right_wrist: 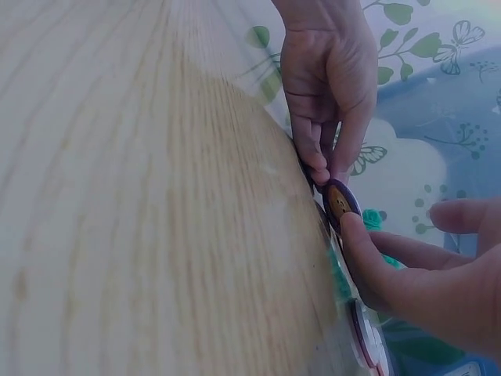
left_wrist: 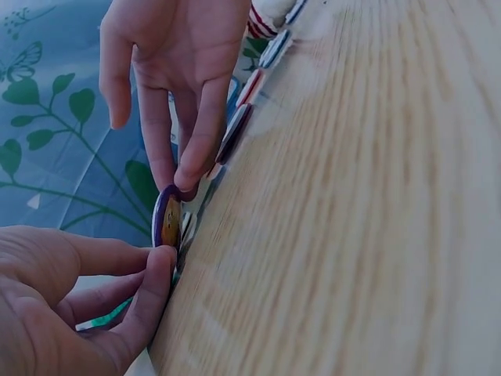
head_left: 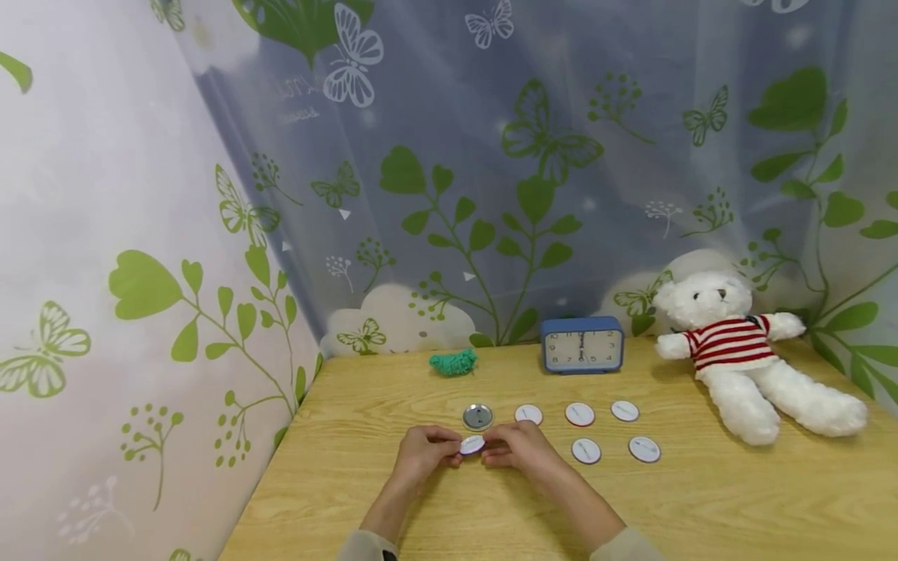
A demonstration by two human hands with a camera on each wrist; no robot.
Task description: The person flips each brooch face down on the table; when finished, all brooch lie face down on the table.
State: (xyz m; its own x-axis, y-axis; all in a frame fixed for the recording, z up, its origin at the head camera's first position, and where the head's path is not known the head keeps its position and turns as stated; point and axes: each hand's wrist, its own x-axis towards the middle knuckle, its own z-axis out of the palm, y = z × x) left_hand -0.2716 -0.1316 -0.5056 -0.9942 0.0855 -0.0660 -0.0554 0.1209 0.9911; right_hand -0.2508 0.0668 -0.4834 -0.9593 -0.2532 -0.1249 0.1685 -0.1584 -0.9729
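Observation:
A round button badge point(head_left: 472, 445) is held low over the table between both hands, its white back facing up. Its purple rim and orange-brown picture side show in the left wrist view. My left hand point(head_left: 421, 456) pinches the near-left edge between thumb and fingers. On the opposite edge, my right hand point(head_left: 522, 450) pinches with thumb and fingertips. Just beyond the hands lies a badge with a bare silver back point(head_left: 478, 417). Beside it, a white-backed badge point(head_left: 528, 414) is partly covered by the right hand in the head view.
More white-backed badges point(head_left: 580, 414) lie in two rows to the right on the wooden table point(head_left: 337, 467). Farther back are a green bundle of yarn point(head_left: 453, 362) and a blue clock point(head_left: 582, 345). A white teddy bear point(head_left: 733, 343) in a striped shirt sits against the patterned curtain.

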